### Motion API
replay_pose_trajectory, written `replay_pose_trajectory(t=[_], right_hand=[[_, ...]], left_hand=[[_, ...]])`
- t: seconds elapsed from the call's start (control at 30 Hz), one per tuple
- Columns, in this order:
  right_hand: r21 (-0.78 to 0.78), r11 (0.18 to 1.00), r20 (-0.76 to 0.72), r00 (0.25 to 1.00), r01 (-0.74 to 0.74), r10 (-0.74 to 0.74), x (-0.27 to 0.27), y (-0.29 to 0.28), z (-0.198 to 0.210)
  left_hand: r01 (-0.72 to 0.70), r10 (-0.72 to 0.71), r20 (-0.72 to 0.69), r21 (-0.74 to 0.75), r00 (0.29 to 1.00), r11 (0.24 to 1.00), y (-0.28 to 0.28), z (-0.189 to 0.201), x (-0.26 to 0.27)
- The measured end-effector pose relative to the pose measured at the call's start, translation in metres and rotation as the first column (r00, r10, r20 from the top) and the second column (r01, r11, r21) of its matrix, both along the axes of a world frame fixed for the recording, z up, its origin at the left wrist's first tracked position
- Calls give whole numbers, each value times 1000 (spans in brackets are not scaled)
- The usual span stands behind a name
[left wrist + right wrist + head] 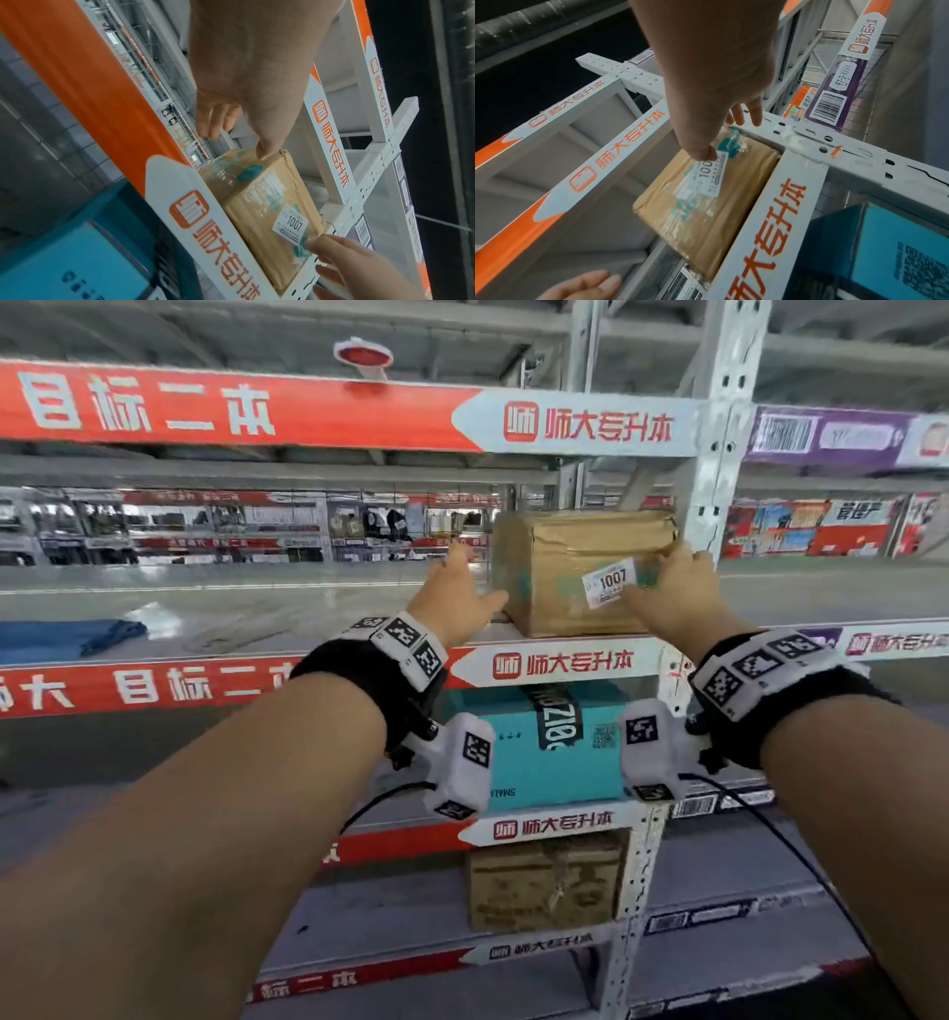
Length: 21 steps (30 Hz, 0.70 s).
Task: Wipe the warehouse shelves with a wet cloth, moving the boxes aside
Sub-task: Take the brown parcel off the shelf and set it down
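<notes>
A brown cardboard box (pixel 560 567) labelled 1007 stands at the right end of the middle shelf (pixel 308 608), close to the grey upright (pixel 714 505). My left hand (pixel 475 580) is at the box's left side with fingers spread and fairly straight. In the left wrist view only its thumb touches the box (pixel 264 203) at a corner. My right hand (pixel 652 572) grips the box's right front edge. Its thumb presses on the white label and its fingers reach round the box (pixel 706 213) beside the upright. A blue cloth (pixel 67 636) lies folded far left on the same shelf.
A teal box (pixel 513 762) sits on the shelf below, and another brown box (pixel 539 886) sits one level lower. The middle shelf stretches bare between the cloth and the box. Further racks fill the background.
</notes>
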State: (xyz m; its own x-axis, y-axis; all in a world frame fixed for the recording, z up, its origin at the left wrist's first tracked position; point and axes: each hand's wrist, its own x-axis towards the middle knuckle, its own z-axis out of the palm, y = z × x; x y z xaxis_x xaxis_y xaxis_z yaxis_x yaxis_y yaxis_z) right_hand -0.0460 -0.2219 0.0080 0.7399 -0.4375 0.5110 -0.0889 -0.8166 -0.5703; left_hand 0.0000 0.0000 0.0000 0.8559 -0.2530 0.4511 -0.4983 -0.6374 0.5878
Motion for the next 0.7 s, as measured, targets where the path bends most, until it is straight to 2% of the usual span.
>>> replay_pose_trajectory(t=[0.13, 0.27, 0.43, 0.57, 0.63, 0.7], right_hand=[[29, 997, 14, 998, -67, 67, 9, -22, -6], [144, 975, 126, 980, -172, 154, 15, -28, -11], [237, 902, 258, 918, -362, 300, 19, -21, -16], [197, 926, 260, 928, -321, 267, 21, -20, -8], [200, 943, 232, 948, -267, 219, 21, -22, -4], [211, 939, 192, 954, -271, 232, 22, -23, 0]], left_hand=[[43, -62, -98, -185, 993, 982, -31, -3, -9], [18, -67, -174, -268, 982, 963, -49, -1, -12], [-23, -49, -229, -301, 972, 953, -54, 13, -9], [-49, -23, -237, -295, 971, 954, -50, 23, -4], [-64, -7, -241, -286, 970, 956, -48, 27, -2], [-69, 5, -237, -263, 971, 962, -48, 30, 1]])
